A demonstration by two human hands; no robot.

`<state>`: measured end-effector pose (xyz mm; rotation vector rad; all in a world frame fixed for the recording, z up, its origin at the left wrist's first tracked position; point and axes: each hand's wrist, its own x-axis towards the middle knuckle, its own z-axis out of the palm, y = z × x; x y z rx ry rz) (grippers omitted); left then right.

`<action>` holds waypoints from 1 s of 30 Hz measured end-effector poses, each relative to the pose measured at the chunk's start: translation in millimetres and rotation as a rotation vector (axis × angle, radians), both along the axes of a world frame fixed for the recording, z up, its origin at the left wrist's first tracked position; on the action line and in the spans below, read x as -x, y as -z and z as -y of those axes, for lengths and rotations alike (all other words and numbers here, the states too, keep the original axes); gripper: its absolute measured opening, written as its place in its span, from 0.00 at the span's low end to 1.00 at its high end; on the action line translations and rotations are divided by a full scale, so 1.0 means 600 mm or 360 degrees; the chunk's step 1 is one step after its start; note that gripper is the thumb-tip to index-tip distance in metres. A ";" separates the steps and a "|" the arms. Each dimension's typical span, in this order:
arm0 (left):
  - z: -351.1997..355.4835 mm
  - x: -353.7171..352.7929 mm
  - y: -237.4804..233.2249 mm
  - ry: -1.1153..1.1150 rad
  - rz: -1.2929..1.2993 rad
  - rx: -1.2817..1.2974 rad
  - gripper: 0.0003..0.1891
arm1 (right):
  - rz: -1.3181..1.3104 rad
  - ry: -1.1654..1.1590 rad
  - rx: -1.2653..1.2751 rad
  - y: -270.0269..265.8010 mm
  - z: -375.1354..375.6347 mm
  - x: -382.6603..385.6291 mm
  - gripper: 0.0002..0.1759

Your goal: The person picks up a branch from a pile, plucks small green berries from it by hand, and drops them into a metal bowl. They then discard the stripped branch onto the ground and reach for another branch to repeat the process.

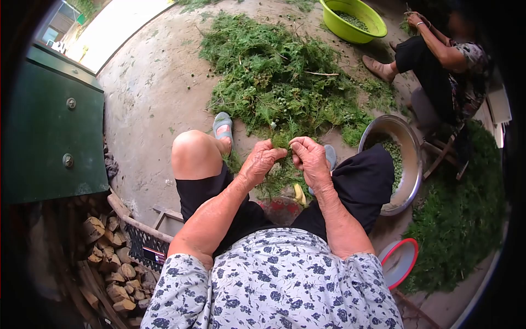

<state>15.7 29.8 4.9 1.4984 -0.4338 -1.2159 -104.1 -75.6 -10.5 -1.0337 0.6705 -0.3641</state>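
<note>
My left hand [263, 163] is closed around a green conifer sprig [271, 183], whose feathery foliage hangs below the fingers and shows above them. Close beside it, my right hand [311, 162] has thumb and forefinger pinched together at the sprig's edge. What lies in that pinch is too small to make out. Just beyond both hands spreads a big pile of cut conifer branches [279, 77] with small pale green cones among them. By my right knee, a metal basin [408, 192] holds many small green cones [393, 156].
A co-worker [438, 60] sits at upper right, holding greenery, near a lime-green basin [356, 35] of cones. More branches [455, 219] lie at right by a red-rimmed basin [399, 263]. Split firewood [118, 274] and a dark green cabinet [52, 126] stand left.
</note>
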 end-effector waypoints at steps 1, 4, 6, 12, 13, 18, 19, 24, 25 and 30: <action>0.001 0.001 0.009 -0.0001 -0.0001 -0.0001 0.09 | -0.0001 -0.0001 -0.0001 0.001 0.002 0.002 0.06; 0.003 0.003 0.031 -0.0130 -0.0122 0.0047 0.09 | 0.0263 0.0105 -0.0454 -0.004 0.014 0.004 0.06; 0.002 0.002 0.021 -0.0069 -0.0131 0.0092 0.09 | 0.0318 0.0141 -0.0535 -0.026 0.020 0.002 0.07; 0.005 0.005 0.037 0.0222 0.0456 -0.0087 0.12 | 0.0352 0.0078 -0.0362 -0.038 0.026 0.005 0.08; 0.007 0.006 0.034 0.0227 0.0455 -0.0087 0.12 | 0.0352 0.0083 -0.0362 -0.037 0.023 0.002 0.08; 0.007 0.014 0.032 0.0427 0.0602 -0.0081 0.09 | -0.0003 -0.0043 0.0061 -0.034 0.024 -0.014 0.14; 0.007 0.015 0.037 0.0482 0.0693 -0.0089 0.09 | -0.0059 -0.0151 0.0085 -0.033 0.025 -0.015 0.13; 0.007 0.025 0.044 0.0402 0.0781 -0.0062 0.13 | -0.0219 -0.0103 0.0130 -0.027 0.023 -0.013 0.12; 0.007 0.026 0.044 0.0311 0.0845 -0.0039 0.16 | -0.0152 -0.0095 0.0156 -0.020 0.023 -0.013 0.12; 0.008 0.024 0.058 0.0403 0.0912 0.0060 0.17 | -0.0061 -0.0027 0.0339 -0.028 0.018 -0.013 0.12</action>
